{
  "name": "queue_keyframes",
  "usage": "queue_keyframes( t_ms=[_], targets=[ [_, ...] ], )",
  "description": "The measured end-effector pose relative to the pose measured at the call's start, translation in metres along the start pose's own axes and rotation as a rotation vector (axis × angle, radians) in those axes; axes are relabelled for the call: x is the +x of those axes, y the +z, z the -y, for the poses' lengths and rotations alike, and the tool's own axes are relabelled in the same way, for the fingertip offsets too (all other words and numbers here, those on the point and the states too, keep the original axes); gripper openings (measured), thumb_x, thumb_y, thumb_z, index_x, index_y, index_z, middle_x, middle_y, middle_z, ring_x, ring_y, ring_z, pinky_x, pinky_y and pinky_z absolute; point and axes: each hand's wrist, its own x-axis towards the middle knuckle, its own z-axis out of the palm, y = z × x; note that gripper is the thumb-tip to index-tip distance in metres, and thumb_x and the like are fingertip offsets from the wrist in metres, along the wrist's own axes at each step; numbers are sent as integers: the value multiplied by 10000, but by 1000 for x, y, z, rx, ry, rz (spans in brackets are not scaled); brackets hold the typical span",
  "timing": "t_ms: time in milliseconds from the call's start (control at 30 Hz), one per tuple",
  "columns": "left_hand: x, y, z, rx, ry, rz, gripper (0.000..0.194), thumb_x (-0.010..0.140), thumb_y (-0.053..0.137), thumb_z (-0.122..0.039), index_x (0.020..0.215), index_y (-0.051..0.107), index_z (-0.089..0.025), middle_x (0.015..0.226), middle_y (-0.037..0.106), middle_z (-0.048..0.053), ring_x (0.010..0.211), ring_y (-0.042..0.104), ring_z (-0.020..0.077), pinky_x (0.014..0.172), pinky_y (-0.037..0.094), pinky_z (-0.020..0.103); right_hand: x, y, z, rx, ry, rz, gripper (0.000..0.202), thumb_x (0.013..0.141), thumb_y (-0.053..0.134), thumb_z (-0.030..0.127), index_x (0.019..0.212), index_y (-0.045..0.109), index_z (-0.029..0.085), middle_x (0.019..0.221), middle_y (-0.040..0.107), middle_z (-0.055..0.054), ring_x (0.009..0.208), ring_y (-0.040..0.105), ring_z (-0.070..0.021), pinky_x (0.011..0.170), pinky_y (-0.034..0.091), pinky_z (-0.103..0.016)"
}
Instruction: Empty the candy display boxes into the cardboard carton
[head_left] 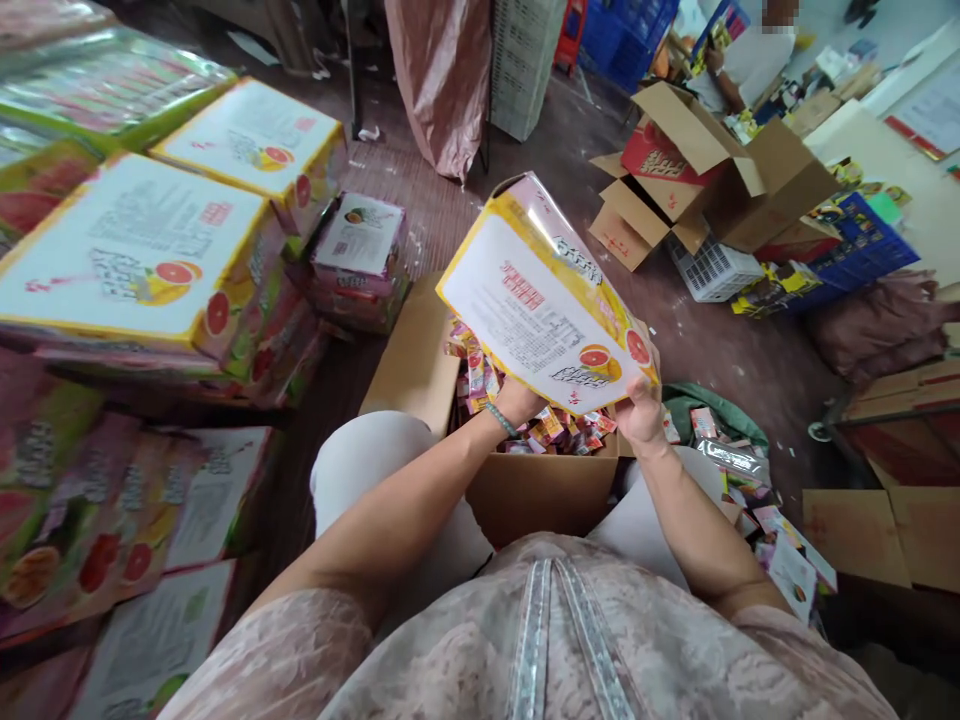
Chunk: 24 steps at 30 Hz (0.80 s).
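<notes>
Stacks of flat yellow-edged boxes [142, 250] printed with grapefruit pictures fill the left side, piled several deep on the floor [720, 350], with pink and green printed boxes [112, 520] lying lower down beside them. Farther off to the right, an opened brown carton [712, 170] stands with its flaps splayed, a red printed box showing inside it, and a blue crate [862, 250] and a white basket [712, 270] sit just beside it.

Between the person's knees stands an open cardboard box [540, 490], filled with a loose heap of small colourful packets [555, 425]. More packets [750, 490] lie scattered on the floor to its right.

Held above this box is the yellow gift box [547, 300], tilted with its white printed face toward the camera. The left hand [517, 400] is under its lower edge; its fingers are hidden behind the box, so I cannot tell how they are set. The right hand [641, 410] grips the lower right corner, thumb pressed on the front face and fingers curled behind. A bead bracelet [501, 418] circles the left wrist.
</notes>
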Motion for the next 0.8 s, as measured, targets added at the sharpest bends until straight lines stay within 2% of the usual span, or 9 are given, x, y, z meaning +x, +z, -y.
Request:
queue_keyframes(
  t_ms=[167,267,400,467,533,600,667,733,800],
  targets=[
    [1,-18,12,-113,-181,-90,108,896,605,-219,883,712,-222,1017,787,115,1089,712,323,1019,604,484,-14,-49,30,-596,-500,-6,1048,757,915,792,1485,386,255,1462,590,-188,1412,618,-400,1204,538,-612],
    [4,-24,22,-94,-379,108,134,895,629,-316,787,632,-236,897,758,95,962,718,301,921,590,407,-23,-79,45,-956,-788,28,936,821,866,757,1439,358,272,1473,553,-202,1458,563,-456,1214,479,-742],
    [0,-21,32,61,-396,338,245,920,641,-453,867,684,-218,988,783,150,1072,737,361,998,564,435,-39,-121,53,-1344,-957,-29,547,992,737,389,1379,360,303,1494,520,-150,1516,496,-392,1199,485,-764],
    [-3,-20,37,158,-397,285,441,932,641,-550,1092,743,-152,1180,775,233,1256,692,433,1140,506,516,-56,-154,58,-1514,-954,-79,506,984,693,243,1368,369,301,1461,528,-134,1517,487,-353,1188,526,-701],
    [-5,-21,42,260,-441,190,760,933,631,-657,1407,669,-64,1452,663,330,1457,562,506,1243,403,618,-86,-197,67,-1667,-894,-151,546,949,689,203,1392,379,282,1417,547,-146,1500,494,-361,1173,536,-674],
    [-6,-25,48,334,-510,162,1008,931,610,-739,1618,497,-10,1667,454,394,1603,389,548,1294,310,678,-124,-246,76,-1813,-741,-280,616,921,687,225,1459,386,244,1405,561,-191,1498,478,-425,1163,495,-728],
    [-6,-25,53,368,-566,229,1148,920,597,-804,1707,377,2,1760,298,408,1673,259,557,1330,241,682,-159,-287,77,-1924,-506,-406,739,903,701,335,1556,389,184,1441,541,-262,1520,402,-545,1144,405,-840],
    [-6,-21,57,388,-599,322,1242,886,605,-866,1755,310,-29,1799,225,392,1701,184,557,1351,188,676,-179,-304,67,-1910,-277,-516,895,929,711,526,1663,362,150,1559,446,-343,1558,293,-617,1159,294,-898],
    [-5,-11,61,415,-609,394,1307,848,622,-911,1788,263,-77,1828,174,362,1717,129,548,1365,137,670,-183,-282,48,-1841,-196,-475,987,956,679,665,1711,340,127,1630,364,-362,1563,266,-633,1154,287,-908]
  ],
)
